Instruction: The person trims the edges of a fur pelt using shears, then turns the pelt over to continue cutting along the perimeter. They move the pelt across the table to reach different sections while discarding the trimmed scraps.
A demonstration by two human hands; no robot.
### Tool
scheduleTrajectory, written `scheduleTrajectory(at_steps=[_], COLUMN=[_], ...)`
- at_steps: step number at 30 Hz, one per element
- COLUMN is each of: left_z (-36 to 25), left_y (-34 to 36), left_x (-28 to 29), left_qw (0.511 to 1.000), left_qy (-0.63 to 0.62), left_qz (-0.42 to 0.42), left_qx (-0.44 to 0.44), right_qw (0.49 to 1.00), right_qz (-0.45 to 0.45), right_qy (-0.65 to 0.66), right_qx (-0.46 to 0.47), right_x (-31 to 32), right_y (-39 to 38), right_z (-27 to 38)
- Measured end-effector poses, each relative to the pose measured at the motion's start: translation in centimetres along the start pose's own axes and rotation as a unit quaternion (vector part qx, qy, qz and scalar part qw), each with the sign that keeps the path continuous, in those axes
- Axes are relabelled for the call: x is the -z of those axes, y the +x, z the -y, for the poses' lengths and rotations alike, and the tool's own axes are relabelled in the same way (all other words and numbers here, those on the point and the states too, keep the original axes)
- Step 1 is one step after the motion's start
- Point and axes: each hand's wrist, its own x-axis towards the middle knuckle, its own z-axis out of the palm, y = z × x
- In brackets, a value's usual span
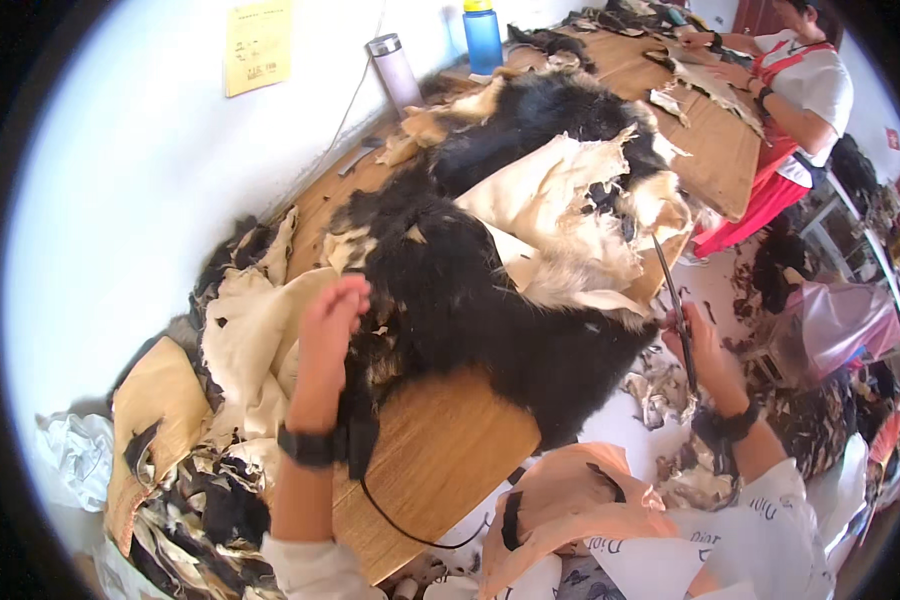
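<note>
A large black fur pelt with pale edges lies across the wooden table in front of me. On top of it, a cream-coloured hide shows its skin side. My left hand is at the pelt's left edge, beside another cream hide. Its fingers are curled and pressed together; whether anything is in them is hidden. Off the pelt's right edge, my right hand is closed round a long, thin dark tool, whose tip points up toward the cream hide.
A blue bottle and a pale tumbler stand by the wall. Fur scraps are heaped at the lower left. A co-worker handles hides at the far right. A black cord curves over the table's near edge.
</note>
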Motion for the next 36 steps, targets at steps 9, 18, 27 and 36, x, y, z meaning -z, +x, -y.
scheduleTrajectory(at_steps=[9,18,27,36], left_z=[0.6,5.8,1.3,-6.0], left_y=[16.8,23.7,22.7,7.6], left_x=[-0.6,-3.0,-1.6,6.4], left_qw=[0.872,0.876,0.918,0.98], left_qy=[0.486,0.474,0.385,0.097], left_qz=[-0.043,0.054,-0.034,-0.158], left_qx=[-0.037,-0.064,-0.088,-0.067], right_qw=[0.983,0.986,0.963,0.999], right_qz=[0.025,0.045,0.023,-0.027], right_qy=[0.183,0.153,0.225,-0.032], right_qx=[-0.02,-0.048,-0.145,0.019], right_x=[-3.6,-2.0,5.2,13.0], right_y=[-0.6,-1.5,0.0,11.2], right_z=[-3.9,-4.2,-0.4,3.1])
